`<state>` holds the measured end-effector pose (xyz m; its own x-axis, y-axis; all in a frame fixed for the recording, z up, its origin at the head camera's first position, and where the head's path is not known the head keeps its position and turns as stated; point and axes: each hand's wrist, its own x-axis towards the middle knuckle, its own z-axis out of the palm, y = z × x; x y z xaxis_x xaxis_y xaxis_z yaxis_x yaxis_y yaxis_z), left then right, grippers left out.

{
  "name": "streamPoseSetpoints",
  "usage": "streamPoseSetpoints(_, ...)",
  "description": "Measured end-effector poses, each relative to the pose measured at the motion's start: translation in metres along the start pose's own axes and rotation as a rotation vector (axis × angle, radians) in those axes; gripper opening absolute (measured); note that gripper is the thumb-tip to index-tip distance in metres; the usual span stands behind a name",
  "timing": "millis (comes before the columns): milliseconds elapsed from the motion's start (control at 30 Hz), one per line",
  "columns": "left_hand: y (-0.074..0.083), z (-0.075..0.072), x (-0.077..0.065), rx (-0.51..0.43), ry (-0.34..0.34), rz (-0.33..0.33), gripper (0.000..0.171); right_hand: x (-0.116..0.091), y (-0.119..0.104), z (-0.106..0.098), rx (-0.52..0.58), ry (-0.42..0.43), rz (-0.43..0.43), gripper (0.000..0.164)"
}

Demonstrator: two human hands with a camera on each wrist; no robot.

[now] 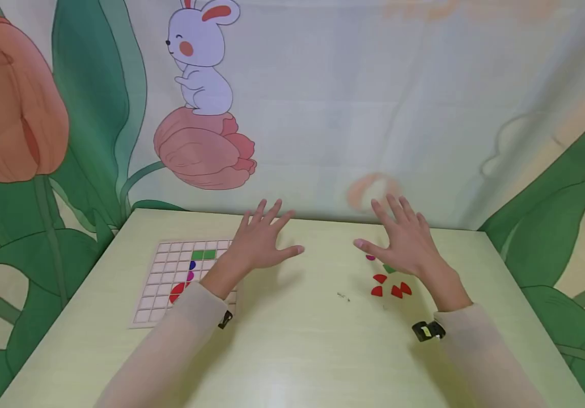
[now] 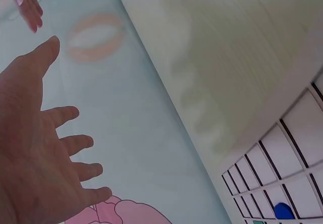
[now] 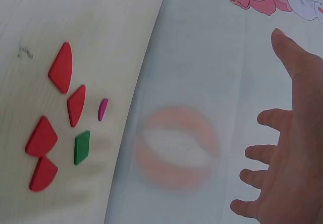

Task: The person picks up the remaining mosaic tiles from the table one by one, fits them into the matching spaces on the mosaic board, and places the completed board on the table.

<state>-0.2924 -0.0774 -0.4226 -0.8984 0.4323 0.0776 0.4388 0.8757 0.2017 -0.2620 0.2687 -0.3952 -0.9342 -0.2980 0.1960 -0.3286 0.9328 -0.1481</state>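
While both hands hover above the table (image 1: 292, 351) with fingers spread and holding nothing, the relation that counts is on the right side: the loose pieces lie below the right hand's (image 1: 406, 246) fingers and back towards its wrist. That hand is clearly the nearer one; a reach to them, I judge, calls for a drop and a slight drawing back. Closest is the loose magenta piece (image 3: 103, 109), just below the thumb, its long side running roughly along the table's far edge. Next, near the palm side, comes the loose green piece (image 3: 82, 147), partly covered by the hand in the head view, so its long axis is hard to judge there. Further wristward from the fingers sit four red pieces (image 3: 61, 68), two of which look to be touching. Out past the thumb are some small dark bits (image 1: 343, 296), too small to identify.

Well apart from these, the left hand (image 1: 257, 245) has the gridded board (image 1: 153, 277) below and to the outer side of its fingers. Green squares (image 1: 203, 255), a blue shape (image 1: 193, 265), a magenta shape (image 1: 190, 276) and a red shape (image 1: 177, 293) lie on it; the sleeve (image 1: 195, 314) cuts off the red one and hides the board's near right part. Beyond all the fingertips hangs a printed cloth (image 1: 297, 113), its ring motif blurred.
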Motion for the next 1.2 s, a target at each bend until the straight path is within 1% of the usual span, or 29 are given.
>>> streamPoseSetpoints(100, -0.005, -0.001, -0.006, 0.013, 0.009, 0.013, 0.093, 0.001, -0.005, 0.004, 0.034, 0.008, -0.012, 0.103)
streamPoseSetpoints(200, -0.015, -0.007, -0.016, -0.004, 0.007, 0.048, 0.092, 0.004, -0.018, 0.012, 0.084, 0.004, -0.036, 0.102)
streamPoseSetpoints(267, -0.028, -0.012, -0.027, -0.039, -0.007, 0.072, 0.091, 0.006, -0.029, 0.021, 0.128, -0.011, -0.057, 0.1)
streamPoseSetpoints(333, -0.044, -0.018, -0.039, -0.067, -0.031, 0.075, 0.093, 0.01, -0.043, 0.031, 0.171, -0.035, -0.089, 0.099)
streamPoseSetpoints(400, -0.062, -0.023, -0.05, -0.074, -0.056, 0.048, 0.095, 0.014, -0.059, 0.041, 0.195, -0.068, -0.123, 0.098)
streamPoseSetpoints(500, -0.09, -0.027, -0.067, -0.035, -0.082, -0.032, 0.101, 0.021, -0.086, 0.058, 0.202, -0.122, -0.175, 0.099)
streamPoseSetpoints(567, -0.107, -0.029, -0.078, -0.015, -0.096, -0.083, 0.105, 0.024, -0.104, 0.07, 0.196, -0.164, -0.201, 0.1)
streamPoseSetpoints(633, -0.12, -0.03, -0.088, -0.014, -0.116, -0.114, 0.109, 0.027, -0.119, 0.082, 0.183, -0.193, -0.224, 0.101)
streamPoseSetpoints(800, -0.144, -0.027, -0.115, -0.057, -0.188, -0.143, 0.118, 0.036, -0.152, 0.108, 0.141, -0.234, -0.268, 0.103)
streamPoseSetpoints(933, -0.159, -0.02, -0.133, -0.067, -0.21, -0.161, 0.126, 0.042, -0.176, 0.122, 0.117, -0.258, -0.298, 0.103)
streamPoseSetpoints(1033, -0.169, -0.017, -0.143, -0.07, -0.224, -0.173, 0.13, 0.044, -0.191, 0.13, 0.093, -0.278, -0.323, 0.103)
streamPoseSetpoints(1200, -0.183, -0.011, -0.154, -0.103, -0.265, -0.19, 0.13, 0.045, -0.21, 0.141, 0.054, -0.312, -0.348, 0.102)
